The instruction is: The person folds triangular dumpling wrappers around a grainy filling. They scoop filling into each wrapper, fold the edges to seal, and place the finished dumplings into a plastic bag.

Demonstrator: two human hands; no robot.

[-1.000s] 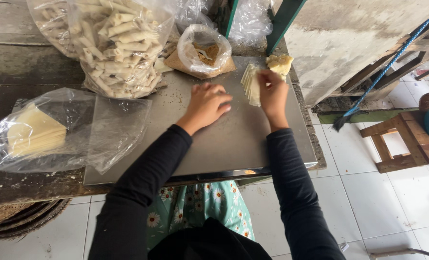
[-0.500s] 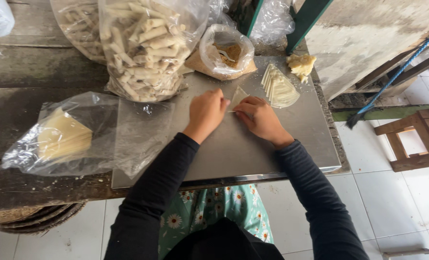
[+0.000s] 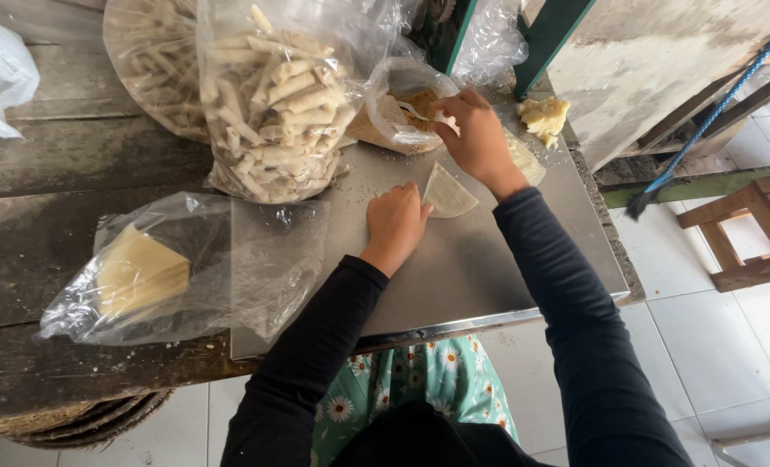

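Left hand [image 3: 395,223] rests flat, fingers together, pinning the edge of a triangular wrapper [image 3: 448,194] near the middle of the metal tray [image 3: 488,277]. Right hand [image 3: 474,131] reaches into the bag of filling [image 3: 402,104] at the tray's far edge, fingers closed on a spoon [image 3: 412,108].

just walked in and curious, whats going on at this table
A person in black sleeves works at a metal sheet on a wooden table. The left hand rests beside a thin triangular wrapper, touching its edge. The right hand reaches into a small bag of brown filling, at a spoon. A big bag of finished rolls stands behind.
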